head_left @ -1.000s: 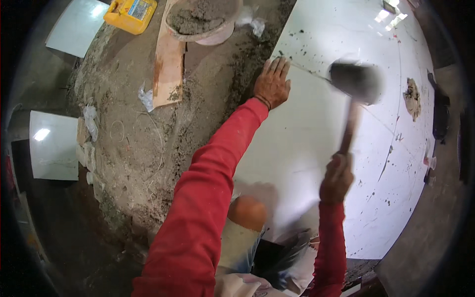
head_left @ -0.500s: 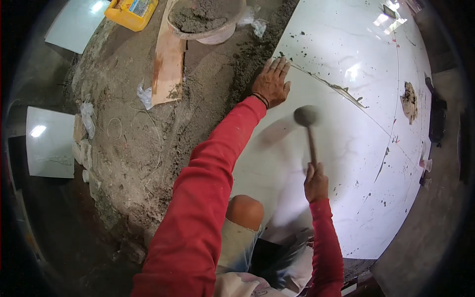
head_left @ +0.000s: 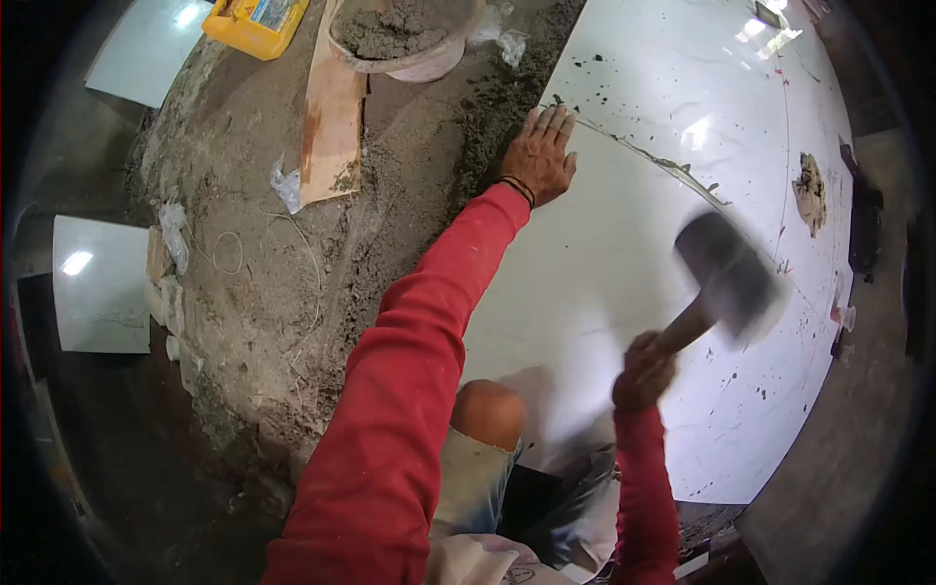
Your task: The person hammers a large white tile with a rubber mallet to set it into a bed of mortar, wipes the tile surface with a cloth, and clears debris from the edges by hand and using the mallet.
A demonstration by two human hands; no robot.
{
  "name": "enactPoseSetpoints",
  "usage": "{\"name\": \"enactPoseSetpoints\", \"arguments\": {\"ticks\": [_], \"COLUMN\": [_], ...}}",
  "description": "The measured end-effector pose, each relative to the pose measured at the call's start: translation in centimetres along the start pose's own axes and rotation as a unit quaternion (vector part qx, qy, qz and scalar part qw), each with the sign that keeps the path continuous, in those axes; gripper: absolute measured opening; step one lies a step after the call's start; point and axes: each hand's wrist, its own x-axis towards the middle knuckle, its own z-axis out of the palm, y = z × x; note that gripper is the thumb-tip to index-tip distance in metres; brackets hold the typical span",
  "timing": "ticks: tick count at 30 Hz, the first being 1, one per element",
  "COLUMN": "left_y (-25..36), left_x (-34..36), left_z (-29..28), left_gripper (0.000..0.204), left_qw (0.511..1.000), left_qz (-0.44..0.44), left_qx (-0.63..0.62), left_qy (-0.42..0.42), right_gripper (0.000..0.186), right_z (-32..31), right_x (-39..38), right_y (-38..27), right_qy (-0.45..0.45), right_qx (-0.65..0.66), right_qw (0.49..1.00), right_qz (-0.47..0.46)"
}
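Note:
My left hand (head_left: pixel 541 154) lies flat, fingers spread, on the far left corner of a large glossy white floor tile (head_left: pixel 595 283). My right hand (head_left: pixel 643 370) grips the wooden handle of a black rubber mallet (head_left: pixel 726 273), whose blurred head is raised above the tile's right part. Both arms wear red sleeves. A bare knee shows below, between my arms.
A bed of wet grey mortar (head_left: pixel 292 263) spreads left of the tile. A mortar-filled basin (head_left: pixel 405 34), a wooden board (head_left: pixel 331 117) and a yellow container (head_left: pixel 255 21) lie at the far side. Another white tile (head_left: pixel 721 78) adjoins behind, and a loose tile (head_left: pixel 97 283) rests at the left. A mortar lump (head_left: pixel 809 190) sits at right.
The mallet swung down onto the tile, then rose again toward the right. My left hand stayed pressed on the tile corner.

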Motion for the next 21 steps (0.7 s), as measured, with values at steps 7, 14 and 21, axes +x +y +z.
{"name": "enactPoseSetpoints", "arguments": {"ticks": [7,14,21], "left_y": [-1.4,-1.0,-1.1], "left_x": [-0.7,-0.1,-0.3], "left_z": [-0.1,-0.2,0.1], "left_gripper": [0.064,0.065,0.066], "left_qw": [0.999,0.999,0.998], "left_qz": [-0.015,-0.021,-0.036], "left_qx": [0.039,0.045,0.045], "left_qy": [-0.005,-0.008,0.008], "right_gripper": [0.021,0.024,0.032], "right_z": [-1.6,-0.1,-0.5], "right_x": [2.7,0.8,1.6], "right_y": [-6.8,-1.6,-1.9], "right_qy": [-0.049,-0.11,0.017], "right_qx": [-0.029,-0.12,-0.159], "right_qw": [0.997,0.986,0.987], "right_qz": [0.053,0.028,-0.035]}}
